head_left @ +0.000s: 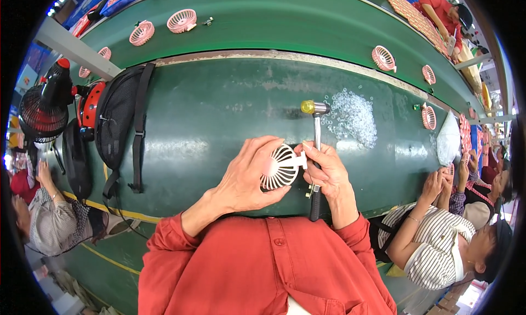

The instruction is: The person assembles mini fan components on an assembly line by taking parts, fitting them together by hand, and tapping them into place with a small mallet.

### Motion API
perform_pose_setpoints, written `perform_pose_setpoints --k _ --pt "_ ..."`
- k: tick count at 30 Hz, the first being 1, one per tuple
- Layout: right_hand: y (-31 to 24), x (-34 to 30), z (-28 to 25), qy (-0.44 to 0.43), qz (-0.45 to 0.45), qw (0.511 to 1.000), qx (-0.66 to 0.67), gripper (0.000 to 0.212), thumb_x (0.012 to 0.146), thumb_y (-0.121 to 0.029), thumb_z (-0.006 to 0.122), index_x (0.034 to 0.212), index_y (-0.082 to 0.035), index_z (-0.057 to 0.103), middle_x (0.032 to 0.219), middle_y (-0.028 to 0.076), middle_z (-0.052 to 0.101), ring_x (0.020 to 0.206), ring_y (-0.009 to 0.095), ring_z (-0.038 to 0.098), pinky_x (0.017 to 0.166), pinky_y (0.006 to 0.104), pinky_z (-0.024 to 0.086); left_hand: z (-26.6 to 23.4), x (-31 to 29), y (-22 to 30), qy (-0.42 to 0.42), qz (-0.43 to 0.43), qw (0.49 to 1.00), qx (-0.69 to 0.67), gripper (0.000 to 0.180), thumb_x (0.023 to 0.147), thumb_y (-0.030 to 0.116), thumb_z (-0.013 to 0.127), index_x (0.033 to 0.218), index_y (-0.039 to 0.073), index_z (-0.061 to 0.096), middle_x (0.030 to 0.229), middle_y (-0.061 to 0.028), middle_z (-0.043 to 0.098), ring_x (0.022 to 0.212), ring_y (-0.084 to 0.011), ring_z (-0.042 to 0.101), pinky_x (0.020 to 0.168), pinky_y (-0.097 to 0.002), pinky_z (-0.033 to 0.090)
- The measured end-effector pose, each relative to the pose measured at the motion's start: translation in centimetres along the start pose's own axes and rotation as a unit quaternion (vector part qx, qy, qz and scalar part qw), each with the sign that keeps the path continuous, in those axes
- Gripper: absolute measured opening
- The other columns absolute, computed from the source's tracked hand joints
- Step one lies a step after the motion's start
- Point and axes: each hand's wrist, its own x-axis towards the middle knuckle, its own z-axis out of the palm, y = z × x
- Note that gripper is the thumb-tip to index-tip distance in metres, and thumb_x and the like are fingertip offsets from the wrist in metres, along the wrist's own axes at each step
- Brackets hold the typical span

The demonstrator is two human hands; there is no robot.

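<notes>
My left hand is wrapped around a round, pale pink slatted fan housing. On the right side of the housing, a short white stem juts out, and the closed fingers of my right hand grip there. Beneath those fingers runs a hammer with a yellow-tipped head, a metal shaft and a black grip. It appears to lie on the table rather than in my palm. A small part with greenish bits shows below my right fingers, and its attachment is hard to make out.
Many small clear rings lie heaped right of the hammer head. A black bag and a black fan stand at the left. Pink fan housings sit on the green conveyor beyond. A striped-shirted co-worker sits at right.
</notes>
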Motion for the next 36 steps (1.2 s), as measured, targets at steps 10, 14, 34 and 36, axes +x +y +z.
perform_pose_setpoints --k 10,14,34,36 --pt "1.0 -0.3 -0.1 -0.019 -0.077 0.997 0.004 0.023 0.099 -0.018 0.058 0.102 0.002 0.067 0.048 -0.006 0.042 0.033 0.002 0.026 0.034 0.021 0.022 0.3 -0.3 -0.4 -0.024 -0.047 0.998 -0.03 0.078 0.071 0.024 0.08 0.136 0.001 0.043 0.129 -0.0176 0.049 0.117 -0.0367 0.051 0.096 -0.0433 0.047" --pt "1.1 -0.6 -0.1 -0.021 -0.109 0.994 -0.003 0.025 0.098 -0.016 0.059 0.11 0.004 0.066 0.057 -0.004 0.051 0.037 0.001 0.031 0.036 0.02 0.025 0.4 -0.1 -0.7 -0.034 -0.063 0.996 -0.048 0.079 0.071 0.026 0.079 0.137 0.0 0.043 0.13 -0.0176 0.05 0.119 -0.036 0.051 0.096 -0.0437 0.047" --pt "1.0 -2.1 2.3 0.135 -0.154 0.931 -0.301 0.014 0.087 -0.012 0.074 0.096 -0.001 0.074 0.071 -0.001 0.065 0.049 0.001 0.042 0.042 0.0207 0.03 0.1 -0.2 0.2 0.055 -0.057 0.992 0.101 0.079 0.067 0.028 0.082 0.131 -0.003 0.049 0.123 -0.0159 0.053 0.107 -0.0333 0.055 0.081 -0.042 0.053" --pt "1.1 -2.4 2.6 0.162 -0.133 0.928 -0.307 0.015 0.087 -0.013 0.075 0.095 -0.001 0.074 0.067 -0.003 0.063 0.054 0.001 0.046 0.046 0.0201 0.033 0.3 -0.2 0.2 0.053 -0.058 0.992 0.103 0.079 0.067 0.029 0.082 0.131 -0.003 0.049 0.123 -0.0154 0.053 0.107 -0.0331 0.055 0.081 -0.0421 0.053"
